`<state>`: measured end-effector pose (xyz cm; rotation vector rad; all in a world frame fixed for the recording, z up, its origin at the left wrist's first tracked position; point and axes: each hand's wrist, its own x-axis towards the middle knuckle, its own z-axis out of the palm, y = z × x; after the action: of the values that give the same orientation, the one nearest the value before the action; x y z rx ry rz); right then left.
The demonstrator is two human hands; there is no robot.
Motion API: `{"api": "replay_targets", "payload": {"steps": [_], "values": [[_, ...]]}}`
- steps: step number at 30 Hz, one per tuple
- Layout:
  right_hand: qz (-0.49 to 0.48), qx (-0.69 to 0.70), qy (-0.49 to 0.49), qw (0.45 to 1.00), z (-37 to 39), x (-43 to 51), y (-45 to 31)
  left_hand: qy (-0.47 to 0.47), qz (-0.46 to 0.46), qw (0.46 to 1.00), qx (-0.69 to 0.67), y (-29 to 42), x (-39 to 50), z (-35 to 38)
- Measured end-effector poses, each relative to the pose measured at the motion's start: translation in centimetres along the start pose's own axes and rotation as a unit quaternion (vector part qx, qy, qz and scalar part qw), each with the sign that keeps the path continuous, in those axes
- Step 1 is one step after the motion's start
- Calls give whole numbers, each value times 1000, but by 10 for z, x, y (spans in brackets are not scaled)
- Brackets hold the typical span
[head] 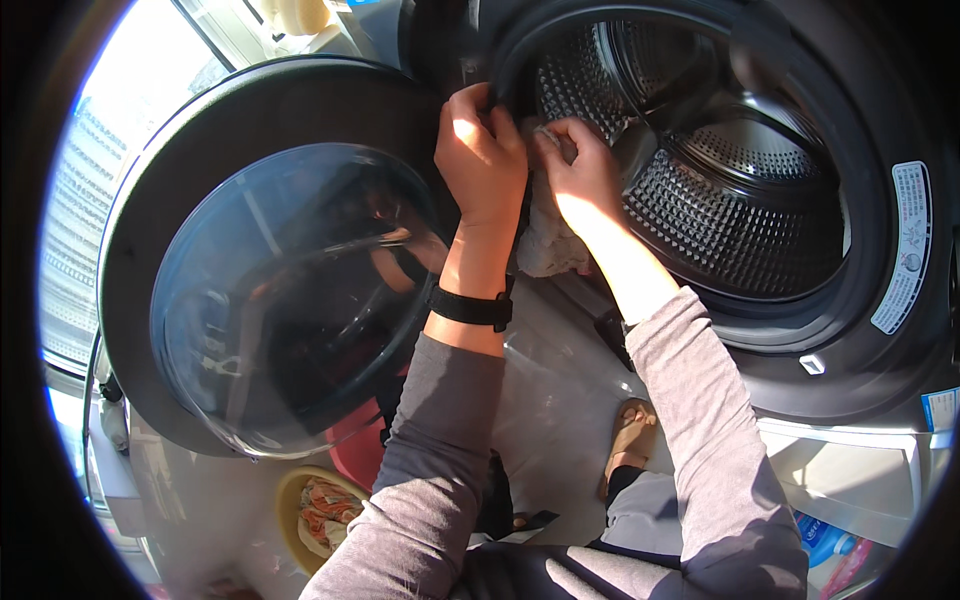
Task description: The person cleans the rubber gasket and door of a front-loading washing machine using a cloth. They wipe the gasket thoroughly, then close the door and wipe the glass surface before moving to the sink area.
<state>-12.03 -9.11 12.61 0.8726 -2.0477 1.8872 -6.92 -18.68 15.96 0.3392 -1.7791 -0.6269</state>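
Note:
A front-loading washing machine (817, 390) stands before me with its round door (247, 112) swung out to the left. My left hand (480, 154) is curled at the left edge of the opening, its fingers on the dark rubber door gasket (517, 56); the fingertips are partly hidden. Just right of it, my right hand (585, 176) pinches a greyish cloth (553, 244) between thumb and fingers. The cloth hangs down below that hand, against the lower left of the opening. Behind it shows the perforated metal drum (705, 217).
The clear door bowl (300, 300) bulges close to my left forearm. On the floor are a yellow basin (289, 517) holding patterned fabric and a red basin (360, 446). A blue bottle (821, 540) lies at lower right, beside a white base (840, 465). A window (90, 225) is at left.

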Motion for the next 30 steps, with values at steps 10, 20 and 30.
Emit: {"api": "replay_targets", "payload": {"steps": [10, 20, 30], "values": [[-72, 82, 101, 989, 13, 21, -11, 0, -71, 994, -84, 0, 3, -5], [-206, 23, 124, 970, 37, 37, -18, 6, -42, 996, -84, 2, 3, -6], [-224, -107, -80, 965, 21, 29, 2, 6, -50, 995, -89, 2, 1, -6]]}}
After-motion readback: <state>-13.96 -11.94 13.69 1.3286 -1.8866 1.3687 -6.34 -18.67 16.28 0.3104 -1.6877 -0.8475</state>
